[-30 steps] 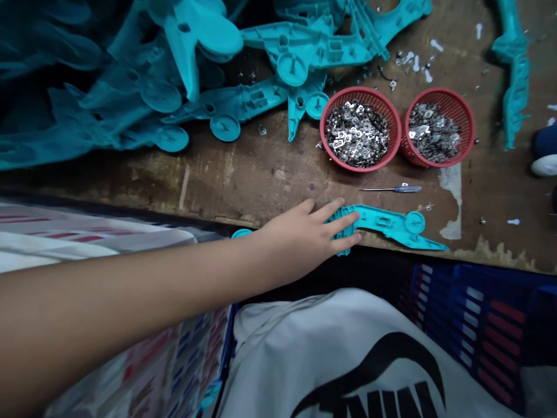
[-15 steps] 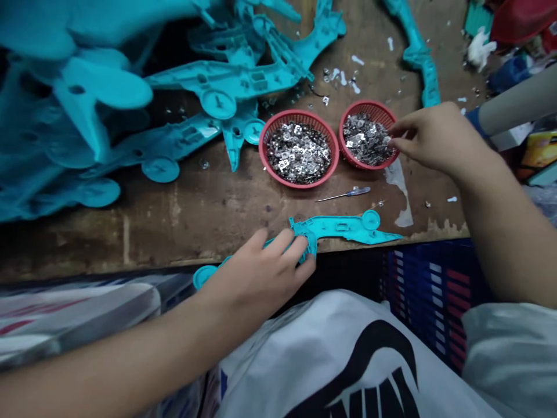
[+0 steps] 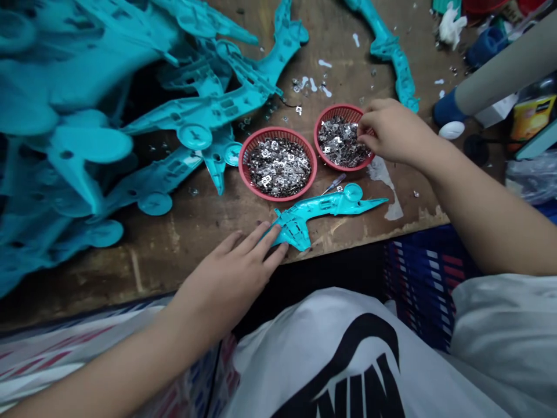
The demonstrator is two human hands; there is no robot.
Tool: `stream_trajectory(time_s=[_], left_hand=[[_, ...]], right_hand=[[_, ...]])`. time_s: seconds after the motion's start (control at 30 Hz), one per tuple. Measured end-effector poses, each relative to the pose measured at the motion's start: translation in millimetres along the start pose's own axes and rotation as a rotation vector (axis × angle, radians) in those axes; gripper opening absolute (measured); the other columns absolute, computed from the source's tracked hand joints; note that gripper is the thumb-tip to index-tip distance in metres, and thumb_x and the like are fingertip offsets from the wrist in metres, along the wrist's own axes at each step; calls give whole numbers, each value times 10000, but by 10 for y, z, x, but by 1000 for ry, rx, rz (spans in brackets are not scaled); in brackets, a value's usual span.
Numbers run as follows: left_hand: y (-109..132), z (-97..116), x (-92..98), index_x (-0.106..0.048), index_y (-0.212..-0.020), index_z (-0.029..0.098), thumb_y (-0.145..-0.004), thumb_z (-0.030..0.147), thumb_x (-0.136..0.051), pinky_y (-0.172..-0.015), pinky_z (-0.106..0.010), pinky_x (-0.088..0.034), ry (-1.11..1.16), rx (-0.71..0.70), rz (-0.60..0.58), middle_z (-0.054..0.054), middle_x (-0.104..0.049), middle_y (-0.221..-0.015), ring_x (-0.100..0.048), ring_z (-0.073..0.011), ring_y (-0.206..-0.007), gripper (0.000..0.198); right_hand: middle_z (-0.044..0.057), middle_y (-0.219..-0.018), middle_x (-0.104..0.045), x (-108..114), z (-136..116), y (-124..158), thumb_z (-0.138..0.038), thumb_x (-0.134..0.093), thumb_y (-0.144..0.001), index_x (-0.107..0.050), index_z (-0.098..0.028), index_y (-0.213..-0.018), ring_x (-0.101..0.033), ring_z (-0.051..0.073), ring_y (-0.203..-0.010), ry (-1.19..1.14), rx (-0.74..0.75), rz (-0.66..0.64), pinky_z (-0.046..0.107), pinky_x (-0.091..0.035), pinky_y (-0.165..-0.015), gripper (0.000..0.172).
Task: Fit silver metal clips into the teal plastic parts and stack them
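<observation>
My left hand [image 3: 230,273] lies over the wide end of a teal moulded plastic part [image 3: 322,208], its fingers spread across it and appearing to grip it. The part rests at the bench's front edge. My right hand [image 3: 394,130] reaches over the rim of a red plastic mesh basket [image 3: 331,116], fingertips gathered among small silvery metal clips [image 3: 337,142]. Whether those fingers hold clips is hidden. A second red basket [image 3: 278,164], filled with similar clips, stands to its left. A small screwdriver [image 3: 335,183] lies partly hidden behind the teal part.
A heap of teal plastic parts [image 3: 73,133] covers the left of the scarred wooden bench [image 3: 174,249]. Loose white bits and screws [image 3: 308,84] lie beyond the baskets. Below the bench edge stands a blue and red crate [image 3: 422,278]. A grey tube [image 3: 500,72] crosses the upper right.
The teal part has turned and moved toward the baskets under my left hand. My right hand has come in from the right and moved further over the right basket. The view has shifted.
</observation>
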State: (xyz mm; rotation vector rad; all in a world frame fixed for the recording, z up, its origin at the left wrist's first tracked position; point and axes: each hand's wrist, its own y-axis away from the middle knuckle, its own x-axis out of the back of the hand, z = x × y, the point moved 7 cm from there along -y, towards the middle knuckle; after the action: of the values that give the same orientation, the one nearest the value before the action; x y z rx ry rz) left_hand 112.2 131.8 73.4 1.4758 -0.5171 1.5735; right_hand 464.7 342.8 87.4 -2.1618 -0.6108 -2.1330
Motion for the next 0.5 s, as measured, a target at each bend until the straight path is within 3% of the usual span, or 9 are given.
stream_trajectory(time_s=[0.17,0.27,0.4,0.5], left_hand=[[-120,-50,-30,-887,-1703,215,-1126,152,-841,-1416,-708,-697,24,-16,-34,-231,-658,-1952,-702,-520,-1780,581],[-219,-97,14,-934,-1619,245,-1150,88,-760,-1451,-686,-672,3,-13,-48,-203,-673,-1946,-729,-481,-1762,525],[-310,-135,94,-939,-1610,281,-1124,-17,-660,-1465,-663,-659,-78,-37,-109,-150,-703,-1924,-768,-438,-1730,635],[-327,-175,150,-918,-1646,319,-1112,-33,-649,-1455,-640,-663,-75,-34,-90,-103,-721,-1920,-735,-414,-1772,693]], right_hand=[[176,-1318,-941,-136,104,-48,-425,-662,-1140,-997,-342,-1301,-806,532,-1371,-11,4,1,651,-655,-1118,380],[175,-1309,-951,-148,140,-50,-435,-726,-1107,-997,-341,-1246,-811,550,-1366,9,-1,0,647,-645,-1088,320],[155,-1272,-969,44,108,-13,-516,-731,-1098,-996,-376,-1309,-820,543,-1326,-1,5,11,646,-651,-1047,366],[138,-1235,-981,260,24,59,-588,-702,-1091,-988,-392,-1389,-826,523,-1280,-19,-44,28,660,-641,-1082,457]])
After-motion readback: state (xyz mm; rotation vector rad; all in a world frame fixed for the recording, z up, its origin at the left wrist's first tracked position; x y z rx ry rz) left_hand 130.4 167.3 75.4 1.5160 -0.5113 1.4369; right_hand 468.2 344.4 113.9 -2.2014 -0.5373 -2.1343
